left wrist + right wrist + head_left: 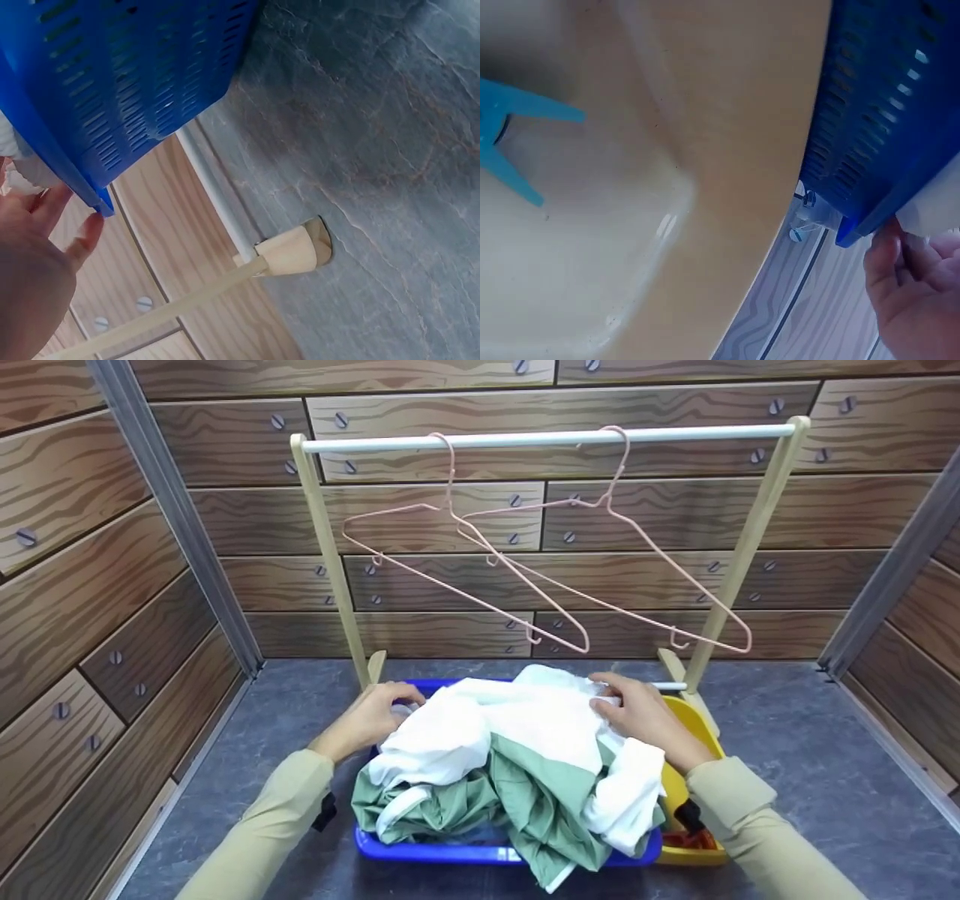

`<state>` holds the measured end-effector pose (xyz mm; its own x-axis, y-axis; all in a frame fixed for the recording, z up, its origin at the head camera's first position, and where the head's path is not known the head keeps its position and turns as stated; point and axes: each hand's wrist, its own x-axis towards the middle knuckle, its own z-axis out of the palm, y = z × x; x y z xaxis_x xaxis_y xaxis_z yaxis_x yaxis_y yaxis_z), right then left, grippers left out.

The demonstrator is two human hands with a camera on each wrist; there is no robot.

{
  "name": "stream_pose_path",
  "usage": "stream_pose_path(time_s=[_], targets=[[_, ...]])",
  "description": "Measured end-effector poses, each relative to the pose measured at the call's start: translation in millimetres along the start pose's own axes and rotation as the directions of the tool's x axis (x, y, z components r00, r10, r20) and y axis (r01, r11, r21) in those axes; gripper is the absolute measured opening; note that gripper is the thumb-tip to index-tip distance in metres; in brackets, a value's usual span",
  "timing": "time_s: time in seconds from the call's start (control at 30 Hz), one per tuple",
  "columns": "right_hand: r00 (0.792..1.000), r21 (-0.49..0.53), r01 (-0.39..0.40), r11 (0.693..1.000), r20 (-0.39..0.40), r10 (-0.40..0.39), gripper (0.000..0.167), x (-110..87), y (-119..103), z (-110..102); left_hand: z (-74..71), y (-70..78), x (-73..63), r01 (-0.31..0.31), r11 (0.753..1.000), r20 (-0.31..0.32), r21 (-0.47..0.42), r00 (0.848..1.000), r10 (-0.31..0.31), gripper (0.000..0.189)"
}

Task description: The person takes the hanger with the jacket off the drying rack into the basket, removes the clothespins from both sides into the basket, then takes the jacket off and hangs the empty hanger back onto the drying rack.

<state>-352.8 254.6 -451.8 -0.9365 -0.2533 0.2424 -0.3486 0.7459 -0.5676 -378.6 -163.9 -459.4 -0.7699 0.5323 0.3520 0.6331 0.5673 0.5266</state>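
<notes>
A blue plastic basket (pixel 450 853) with slotted sides stands on the dark floor, heaped with a crumpled white-and-green garment (pixel 540 765) that spills over its front rim. My left hand (pixel 375 712) grips the basket's far left corner; the left wrist view shows thumb and fingers on either side of the rim. At the far right corner, my right hand (pixel 645 716) holds the rim, its fingertips against white cloth inside. Part of that grip is hidden by the cloth.
Behind the basket stands a rack with a white rail (pixel 525 439), where two pink hangers (pixel 517 570) (pixel 675 562) hang. A yellow tub (pixel 690 720) sits close on the right, with a teal pronged piece (pixel 525 112) inside. Wood-patterned walls enclose the space.
</notes>
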Motion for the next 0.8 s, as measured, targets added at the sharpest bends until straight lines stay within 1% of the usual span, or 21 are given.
stream_pose_path(time_s=[0.07,0.13,0.23,0.3,0.4,0.5,0.57,0.67,0.73,0.8], targets=[[0.999,-0.012,0.008,1.000,-0.033,-0.008,0.036,0.5,0.9,1.8,-0.1,0.0,-2.1,-0.023,0.999,-0.017,-0.030,1.000,0.022,0.016],[0.996,-0.011,0.026,1.000,-0.084,-0.026,0.032,0.6,2.6,3.6,-0.2,0.1,-4.6,-0.047,0.998,-0.031,-0.038,0.998,0.046,0.013],[0.988,0.008,0.048,0.999,-0.150,-0.046,0.032,0.0,4.4,5.5,-1.7,0.2,-9.3,-0.083,0.997,-0.051,0.001,0.995,0.082,0.011],[0.984,0.031,0.054,0.998,-0.172,-0.048,0.034,-0.8,5.1,6.5,-2.8,0.2,-13.0,-0.090,0.996,-0.056,0.027,0.994,0.091,0.011],[0.983,0.059,0.068,0.996,-0.174,-0.056,0.033,-2.7,4.7,7.8,-4.4,-0.4,-19.3,-0.099,0.995,-0.062,0.028,0.993,0.100,0.014],[0.984,0.080,0.100,0.992,-0.156,-0.087,0.027,-4.8,4.0,8.7,-5.2,-2.1,-26.1,-0.100,0.995,-0.059,-0.009,0.993,0.099,0.016],[0.983,0.079,0.124,0.989,-0.145,-0.112,0.025,-6.6,3.9,9.0,-6.2,-2.7,-30.7,-0.086,0.996,-0.052,-0.035,0.995,0.084,0.016],[0.981,0.061,0.152,0.987,-0.132,-0.143,0.024,-8.9,4.8,8.8,-7.8,-3.6,-35.2,-0.042,0.997,-0.035,-0.064,0.999,0.040,0.016],[0.981,0.042,0.160,0.986,-0.121,-0.154,0.023,-9.2,5.7,9.2,-8.4,-4.6,-35.8,-0.018,0.998,-0.032,-0.067,0.999,0.016,0.016],[0.981,0.015,0.167,0.986,-0.105,-0.165,0.023,-8.4,7.2,10.6,-7.9,-6.3,-34.0,-0.016,0.998,-0.029,-0.060,0.999,0.014,0.016]])
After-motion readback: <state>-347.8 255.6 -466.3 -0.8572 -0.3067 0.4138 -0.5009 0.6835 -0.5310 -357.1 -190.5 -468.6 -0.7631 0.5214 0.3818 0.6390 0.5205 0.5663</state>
